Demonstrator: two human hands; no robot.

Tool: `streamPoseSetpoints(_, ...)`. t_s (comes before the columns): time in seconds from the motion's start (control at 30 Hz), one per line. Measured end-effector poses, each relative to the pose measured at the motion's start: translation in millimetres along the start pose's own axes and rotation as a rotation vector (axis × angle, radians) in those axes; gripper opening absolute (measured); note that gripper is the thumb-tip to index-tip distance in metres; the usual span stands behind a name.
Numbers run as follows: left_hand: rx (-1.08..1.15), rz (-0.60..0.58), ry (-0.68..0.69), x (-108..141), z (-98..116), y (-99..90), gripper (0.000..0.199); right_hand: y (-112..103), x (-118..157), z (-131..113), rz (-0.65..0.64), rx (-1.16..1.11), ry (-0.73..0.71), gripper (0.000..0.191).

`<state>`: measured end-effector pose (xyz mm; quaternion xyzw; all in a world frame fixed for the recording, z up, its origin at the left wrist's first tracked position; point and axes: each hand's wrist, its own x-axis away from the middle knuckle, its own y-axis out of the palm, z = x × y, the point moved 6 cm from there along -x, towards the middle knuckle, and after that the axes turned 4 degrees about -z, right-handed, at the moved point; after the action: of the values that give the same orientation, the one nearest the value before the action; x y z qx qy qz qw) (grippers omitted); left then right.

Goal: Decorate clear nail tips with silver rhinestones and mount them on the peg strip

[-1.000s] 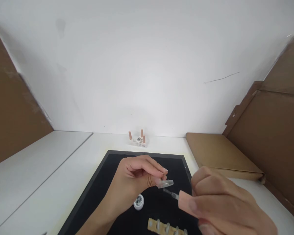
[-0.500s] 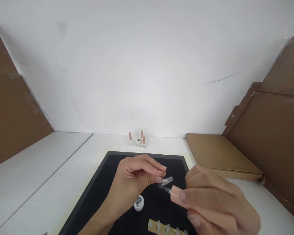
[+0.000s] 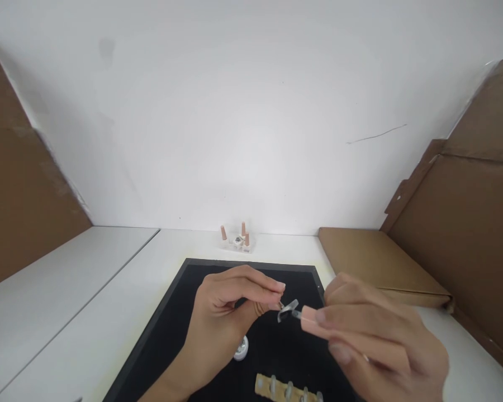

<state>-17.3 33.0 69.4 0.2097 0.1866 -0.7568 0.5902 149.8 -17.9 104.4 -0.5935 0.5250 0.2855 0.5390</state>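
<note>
Above the black mat, my left hand (image 3: 230, 307) is closed in a pinch on a clear false nail tip (image 3: 291, 306). My right hand (image 3: 381, 340) is closed round the long peach cap of a nail polish brush (image 3: 312, 321). The brush end meets the nail tip or lies just beside it; I cannot tell which. Partly behind my left wrist is a small white round pot (image 3: 242, 349). Below the hands lies a yellowish strip (image 3: 276, 387) carrying several clear nail tips, cut off by the lower picture edge.
A clear holder (image 3: 237, 241) with peach-capped bottles and a small white pot stands at the back, by the white wall. The black mat (image 3: 171, 301) covers the table's middle. A flat cardboard box (image 3: 377, 257) lies at right, and cardboard panels rise on both sides.
My right hand has shifted slightly right and up with the brush. The nail tip in my left hand has turned and moved a little to the right.
</note>
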Motion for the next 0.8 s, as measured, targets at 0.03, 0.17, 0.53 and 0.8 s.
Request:
streamPoseSetpoints(0.03, -0.015, -0.003, 0.012, 2, 1, -0.2, 0.033, -2, 3, 2, 0.025, 0.017, 0.015, 0.027)
streamPoseSetpoints(0.17, -0.088, -0.016, 0.08, 8, 4, -1.5, 0.035, -9, 13, 8, 0.096, 0.078, 0.03, 0.033)
streamPoseSetpoints(0.53, -0.282, -0.089, 0.452, 14, 14, 5.1, 0.034, -6, 11, 12, 0.032, 0.0, 0.11, 0.03)
streamPoseSetpoints(0.8, -0.297, -0.088, 0.447, 13, 11, 5.8, 0.034, 2, 4, 3, -0.043, -0.063, 0.037, 0.022)
